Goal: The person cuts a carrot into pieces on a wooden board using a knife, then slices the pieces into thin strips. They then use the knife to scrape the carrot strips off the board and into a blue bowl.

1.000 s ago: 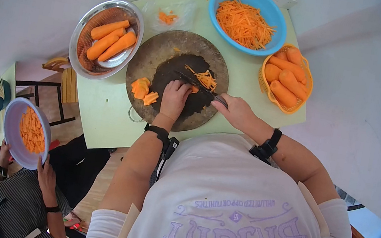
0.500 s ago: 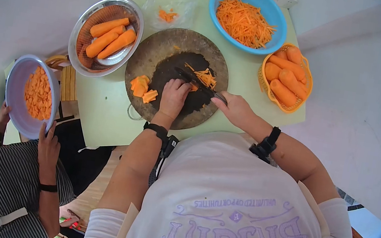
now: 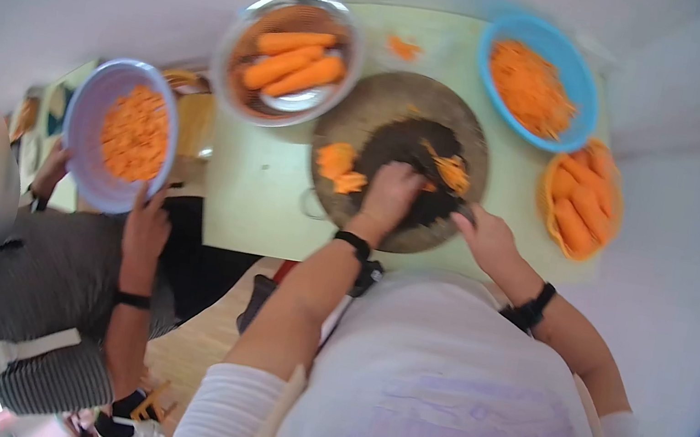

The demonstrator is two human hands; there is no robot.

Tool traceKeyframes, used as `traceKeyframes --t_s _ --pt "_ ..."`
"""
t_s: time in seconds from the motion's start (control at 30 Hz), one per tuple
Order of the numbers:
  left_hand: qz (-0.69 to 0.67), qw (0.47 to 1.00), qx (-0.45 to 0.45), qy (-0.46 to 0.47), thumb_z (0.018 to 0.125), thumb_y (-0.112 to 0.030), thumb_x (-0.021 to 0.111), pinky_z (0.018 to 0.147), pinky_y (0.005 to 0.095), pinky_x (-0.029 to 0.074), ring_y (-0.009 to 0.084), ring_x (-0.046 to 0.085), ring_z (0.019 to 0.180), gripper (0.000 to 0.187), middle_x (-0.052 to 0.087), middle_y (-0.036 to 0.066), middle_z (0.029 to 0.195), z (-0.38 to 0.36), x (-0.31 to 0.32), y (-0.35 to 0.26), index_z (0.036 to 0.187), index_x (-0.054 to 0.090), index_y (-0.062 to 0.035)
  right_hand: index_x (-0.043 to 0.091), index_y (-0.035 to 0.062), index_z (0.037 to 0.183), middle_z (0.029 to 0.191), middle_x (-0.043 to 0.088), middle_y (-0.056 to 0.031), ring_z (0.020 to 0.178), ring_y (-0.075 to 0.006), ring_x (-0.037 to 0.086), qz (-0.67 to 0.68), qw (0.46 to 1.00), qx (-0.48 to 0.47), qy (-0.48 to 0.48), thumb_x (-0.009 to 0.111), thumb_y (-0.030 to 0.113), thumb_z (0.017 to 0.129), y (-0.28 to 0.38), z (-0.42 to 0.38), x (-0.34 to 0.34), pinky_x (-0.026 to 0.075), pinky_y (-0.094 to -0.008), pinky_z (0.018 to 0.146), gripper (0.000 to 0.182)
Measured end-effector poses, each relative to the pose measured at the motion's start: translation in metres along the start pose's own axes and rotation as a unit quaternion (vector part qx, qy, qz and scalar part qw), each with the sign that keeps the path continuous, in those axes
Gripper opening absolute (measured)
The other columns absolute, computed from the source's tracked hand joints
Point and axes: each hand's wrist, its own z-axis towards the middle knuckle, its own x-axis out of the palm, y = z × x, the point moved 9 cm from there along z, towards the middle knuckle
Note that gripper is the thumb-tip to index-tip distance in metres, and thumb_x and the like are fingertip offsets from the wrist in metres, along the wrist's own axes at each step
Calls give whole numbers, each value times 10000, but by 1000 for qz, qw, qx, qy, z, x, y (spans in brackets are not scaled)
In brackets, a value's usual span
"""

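My right hand is closed round the handle of a dark-bladed kitchen knife, whose blade lies across the round chopping board. Fingers of my left hand are curled down beside the blade, pressing a small carrot piece that is mostly hidden. Just beyond the knife sits a little heap of carrot shreds. Several cut carrot chunks rest at the board's left side. Motion blur softens the picture.
A steel bowl with whole carrots stands beyond the board at left. At back right are a blue basin of shreds and a yellow basket of carrots. Left of the table, another person holds a purple basin of carrot pieces.
The whole view has swung, so the table and everything on it appear farther right. Both my hands stay at the board with the knife and carrot. The other person still holds the basin.
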Motion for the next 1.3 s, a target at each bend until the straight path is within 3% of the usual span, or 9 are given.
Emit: traceKeyframes --t_s 0.3,0.5,0.57,0.7,1.03,1.1,1.3 --pt "-7 1000 -16 5 776 -109 609 772 385 446 280 541 870 138 551 77 877 -2 1 2 910 638 -113 583 -3 926 758 621 -242 756 -440 612 92 996 7 13 570 363 950 1 10 -8 473 -459 655 367" --pt "-33 999 -5 -9 774 -116 610 778 382 452 279 547 866 131 550 85 865 -1 0 3 902 638 -109 598 -13 966 805 625 -247 774 -422 619 81 997 -3 17 566 325 958 3 4 -12 478 -439 673 339" --pt "-16 1000 -12 6 780 -113 567 772 396 448 281 548 883 106 543 83 865 -2 0 4 868 625 -105 606 -8 973 827 634 -246 795 -424 621 81 996 -29 5 560 353 957 5 2 -11 484 -445 689 364" --pt "-42 999 -3 3 742 -126 658 717 417 456 303 554 819 113 547 91 809 2 1 4 852 645 -101 600 4 986 816 643 -240 807 -429 622 11 1000 -20 12 542 408 957 11 -3 -15 489 -472 707 409" --pt "-34 998 -45 -2 762 -105 702 734 402 459 296 548 820 117 539 83 819 3 1 7 866 652 -85 595 -6 951 752 624 -216 719 -395 612 42 999 -13 -1 544 369 968 17 -6 -25 479 -438 661 379" --pt "-29 999 -45 -5 761 -99 701 733 398 458 297 549 819 110 540 83 816 3 0 6 857 651 -84 606 2 1041 834 655 -229 816 -408 630 45 999 -10 24 517 414 967 17 -5 -22 489 -463 730 428" --pt "-35 998 -43 -27 758 -91 703 724 402 458 299 551 810 98 553 83 812 3 -4 4 841 652 -83 608 15 1042 845 659 -224 825 -402 633 16 998 10 56 524 419 962 17 -2 -20 496 -453 739 421"
